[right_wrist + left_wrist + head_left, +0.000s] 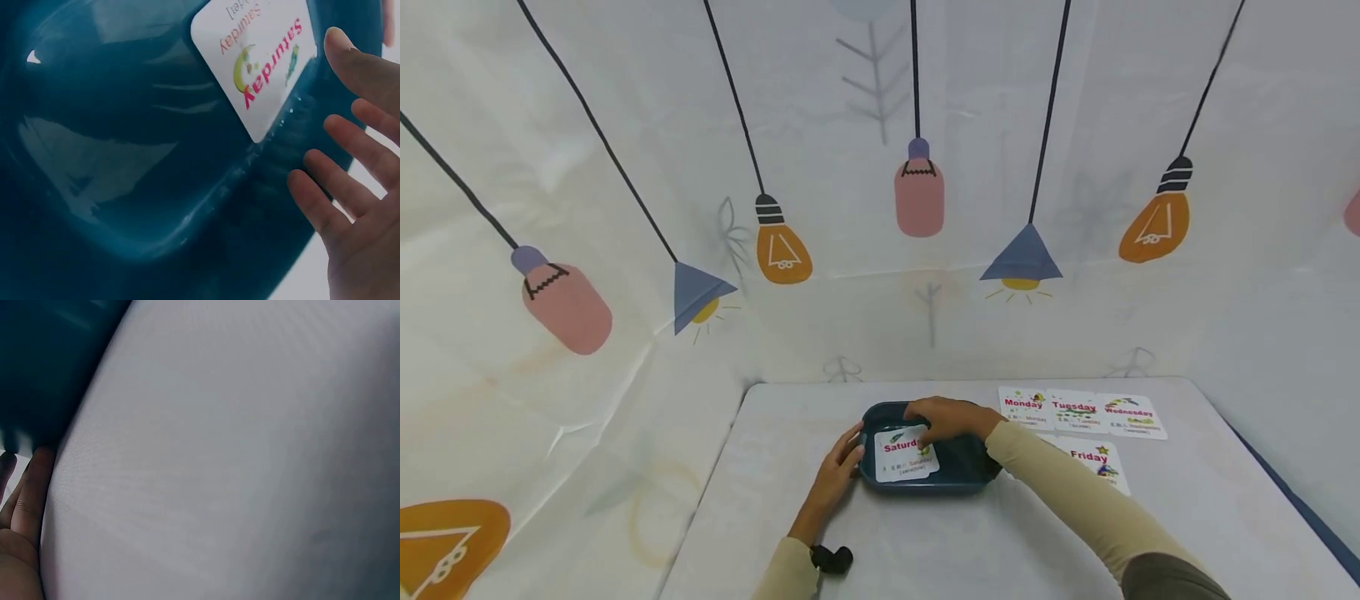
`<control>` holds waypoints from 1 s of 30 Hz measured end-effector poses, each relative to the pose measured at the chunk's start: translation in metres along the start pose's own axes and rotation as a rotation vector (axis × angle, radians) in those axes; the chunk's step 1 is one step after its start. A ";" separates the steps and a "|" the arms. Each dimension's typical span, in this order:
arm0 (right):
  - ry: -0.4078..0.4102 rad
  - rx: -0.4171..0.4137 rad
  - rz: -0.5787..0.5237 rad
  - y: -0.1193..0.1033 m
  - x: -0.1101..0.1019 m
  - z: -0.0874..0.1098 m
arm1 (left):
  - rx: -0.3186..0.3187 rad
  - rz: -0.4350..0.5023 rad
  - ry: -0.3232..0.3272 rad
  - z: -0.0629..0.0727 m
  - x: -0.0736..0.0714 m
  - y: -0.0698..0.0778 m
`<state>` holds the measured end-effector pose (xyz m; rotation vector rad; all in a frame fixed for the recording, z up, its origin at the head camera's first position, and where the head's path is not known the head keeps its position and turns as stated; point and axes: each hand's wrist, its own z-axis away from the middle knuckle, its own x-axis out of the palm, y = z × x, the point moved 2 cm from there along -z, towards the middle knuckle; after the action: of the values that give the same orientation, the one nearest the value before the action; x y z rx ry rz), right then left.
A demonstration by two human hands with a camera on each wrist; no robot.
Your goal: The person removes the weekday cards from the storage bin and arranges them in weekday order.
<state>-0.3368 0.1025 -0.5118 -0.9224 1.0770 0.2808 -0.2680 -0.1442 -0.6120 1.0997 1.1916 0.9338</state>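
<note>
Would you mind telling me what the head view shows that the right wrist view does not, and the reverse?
Only the head view shows the left hand resting against the tray's left side, the Monday, Tuesday, Wednesday and Friday cards on the table, and the lamp-print backdrop. Only the right wrist view shows the right hand's fingers straight and spread, gripping nothing. Both show the dark blue tray, the Saturday card inside it and the right hand.
</note>
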 end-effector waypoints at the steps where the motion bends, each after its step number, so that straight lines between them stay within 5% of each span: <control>1: -0.005 0.007 0.005 0.000 0.002 -0.001 | 0.001 0.004 -0.001 0.000 0.000 0.000; 9: -0.025 0.070 0.011 0.005 0.010 -0.009 | 0.016 0.014 -0.026 0.000 0.001 0.004; 12: -0.035 0.076 0.042 0.005 0.011 -0.013 | -0.004 0.005 -0.041 0.005 -0.001 0.017; 17: -0.069 0.109 0.158 0.002 0.019 -0.020 | -0.011 -0.002 -0.057 0.016 -0.004 0.039; 24: -0.100 0.106 0.396 -0.006 0.033 -0.025 | -0.013 -0.004 -0.067 0.016 -0.003 0.039; 30: -0.077 0.096 0.471 -0.009 0.037 -0.026 | -0.004 -0.002 -0.064 0.015 -0.005 0.038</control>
<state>-0.3301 0.0687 -0.5424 -0.5589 1.2168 0.6420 -0.2533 -0.1427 -0.5733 1.1169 1.1380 0.8931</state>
